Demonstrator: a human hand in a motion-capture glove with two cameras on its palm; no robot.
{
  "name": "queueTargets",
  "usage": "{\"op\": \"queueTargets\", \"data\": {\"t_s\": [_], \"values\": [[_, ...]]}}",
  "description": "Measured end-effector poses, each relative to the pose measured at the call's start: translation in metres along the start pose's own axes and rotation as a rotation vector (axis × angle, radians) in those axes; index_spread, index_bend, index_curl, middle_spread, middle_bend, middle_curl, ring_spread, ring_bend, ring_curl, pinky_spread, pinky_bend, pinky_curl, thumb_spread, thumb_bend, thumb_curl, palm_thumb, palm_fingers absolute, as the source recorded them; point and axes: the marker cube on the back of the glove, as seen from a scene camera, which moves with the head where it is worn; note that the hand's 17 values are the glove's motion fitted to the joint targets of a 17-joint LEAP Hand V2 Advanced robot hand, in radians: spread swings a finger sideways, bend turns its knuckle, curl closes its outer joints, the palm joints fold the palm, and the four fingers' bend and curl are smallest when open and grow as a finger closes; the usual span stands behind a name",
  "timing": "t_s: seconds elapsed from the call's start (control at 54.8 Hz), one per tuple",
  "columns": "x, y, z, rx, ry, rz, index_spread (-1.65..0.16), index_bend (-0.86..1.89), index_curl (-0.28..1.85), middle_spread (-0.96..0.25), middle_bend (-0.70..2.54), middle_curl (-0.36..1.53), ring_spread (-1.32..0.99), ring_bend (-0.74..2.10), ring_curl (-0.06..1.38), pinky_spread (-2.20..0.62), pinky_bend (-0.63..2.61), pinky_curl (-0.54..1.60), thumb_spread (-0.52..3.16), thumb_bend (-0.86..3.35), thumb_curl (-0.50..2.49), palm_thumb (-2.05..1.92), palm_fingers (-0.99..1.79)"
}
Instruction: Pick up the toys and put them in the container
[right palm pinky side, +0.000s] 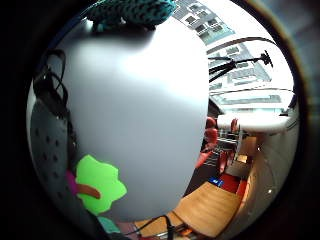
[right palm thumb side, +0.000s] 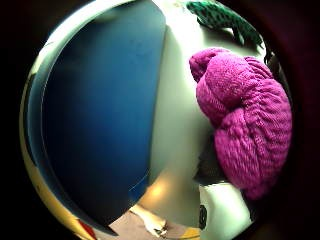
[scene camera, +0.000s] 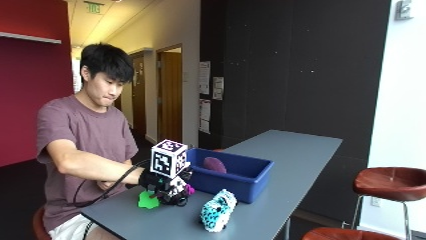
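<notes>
My gloved right hand (scene camera: 168, 186) is low over the grey table (scene camera: 293, 150), just beside the near wall of the blue container (scene camera: 247, 181). It grips a magenta knitted toy (right palm thumb side: 245, 125), a bit of which sticks out by the container (scene camera: 190, 190). The container's blue wall (right palm thumb side: 100, 115) stands close to the palm. A flat green toy (scene camera: 148, 201) lies on the table under the wrist, also seen as the green toy (right palm pinky side: 100, 186). A teal spotted plush toy (scene camera: 218, 210) stands near the table's front edge. A dark purple toy (scene camera: 214, 164) lies inside the container.
The teal plush (right palm pinky side: 132, 11) sits a short way from the hand on the table. The table's near corner and front edge (scene camera: 166, 231) are close by. Brown stools (scene camera: 389, 180) stand to the right of the table. The person's bare left hand is tucked by the body.
</notes>
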Motion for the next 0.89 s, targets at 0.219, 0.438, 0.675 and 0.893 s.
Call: {"op": "queueTargets", "data": {"t_s": [0.219, 0.438, 0.675, 0.893], "values": [[0.005, -0.002, -0.019, -0.134, -0.16, -0.021, -0.24, 0.43, 0.21, -0.27, 0.92, 0.72, -0.34, 1.31, 0.51, -0.35, 1.11, 0.41, 0.94, 0.18, 0.54, 0.63, 1.15], [-0.026, 0.006, -0.116, 0.019, -0.204, -0.098, -0.29, 0.65, 0.32, -0.27, 1.01, 0.8, -0.35, 1.36, 0.55, -0.35, 1.13, 0.45, 0.75, 0.14, 0.66, 0.64, 1.12], [-0.128, 0.043, -0.191, 0.202, -0.121, -0.323, -0.3, 0.75, 0.42, -0.26, 1.07, 0.85, -0.34, 1.39, 0.58, -0.35, 1.15, 0.49, 0.62, 0.11, 0.77, 0.64, 1.08], [-0.191, 0.049, -0.175, 0.232, 0.086, -0.46, -0.31, 0.75, 0.5, -0.24, 1.08, 0.87, -0.34, 1.41, 0.6, -0.35, 1.16, 0.51, 0.56, 0.08, 0.85, 0.63, 1.04]]}}
